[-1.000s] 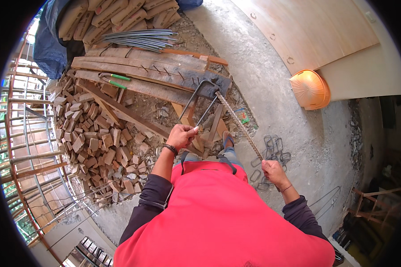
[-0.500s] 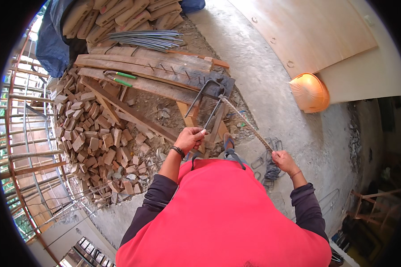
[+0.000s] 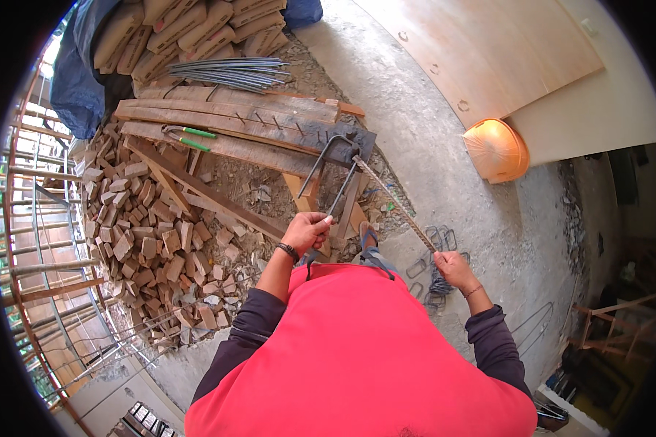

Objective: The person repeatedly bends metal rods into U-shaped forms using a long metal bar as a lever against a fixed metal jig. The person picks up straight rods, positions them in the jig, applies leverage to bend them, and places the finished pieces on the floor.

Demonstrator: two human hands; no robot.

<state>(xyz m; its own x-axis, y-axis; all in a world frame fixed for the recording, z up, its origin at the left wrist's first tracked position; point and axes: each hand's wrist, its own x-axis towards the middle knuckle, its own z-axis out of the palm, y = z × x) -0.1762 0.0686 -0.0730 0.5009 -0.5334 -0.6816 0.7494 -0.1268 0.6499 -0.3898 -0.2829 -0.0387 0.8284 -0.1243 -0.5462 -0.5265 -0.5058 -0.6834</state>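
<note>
My left hand [image 3: 307, 232] pinches the free end of a thin steel rod [image 3: 340, 194], which is bent into an open U at the bench's near right corner. My right hand [image 3: 455, 270] is closed round the lower end of a ribbed steel bar [image 3: 395, 198]. That bar runs up to the left and meets the bent rod at the dark plate [image 3: 364, 143] on the wooden bench [image 3: 219, 119]. Several upright pins [image 3: 277, 122] stick out of the bench top. The exact joint between bar and rod is too small to make out.
Green-handled cutters [image 3: 197, 138] and a bundle of cut rods [image 3: 229, 73] lie on the bench. Broken bricks [image 3: 153, 244] are heaped at the left, stacked sacks [image 3: 189, 29] behind. An orange helmet-like shell [image 3: 497, 150] is at the right. Bent wire loops [image 3: 439, 285] lie below my right hand.
The view has shifted slightly, so the bench and bricks appear a little further left. Both hands keep their grips, and the bar and bent rod look nearly the same.
</note>
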